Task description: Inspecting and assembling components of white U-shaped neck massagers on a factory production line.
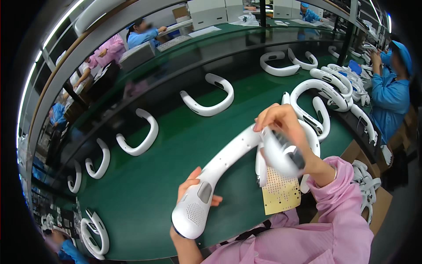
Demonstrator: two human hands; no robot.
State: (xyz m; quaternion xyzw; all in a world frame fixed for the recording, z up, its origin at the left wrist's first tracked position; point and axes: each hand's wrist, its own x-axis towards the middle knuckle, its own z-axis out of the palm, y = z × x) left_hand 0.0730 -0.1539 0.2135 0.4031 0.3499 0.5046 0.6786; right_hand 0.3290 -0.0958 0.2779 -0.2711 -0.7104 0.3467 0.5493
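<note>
I hold a white U-shaped neck fan (220, 167) over the green belt. My left hand (190, 187) grips its near end, the one with a perforated grille and a grey panel. My right hand (288, 127) is closed around the other end, which is blurred by motion. Under that end lies a yellow perforated card (281, 193) and another white neck fan (314, 145).
Several more white neck fans lie spaced along the green conveyor belt (145, 185), such as one fan (209, 94) at the middle and a pile (334, 86) at the right. A person in blue (391, 88) works at the right. Cardboard box (380, 204) stands beside me.
</note>
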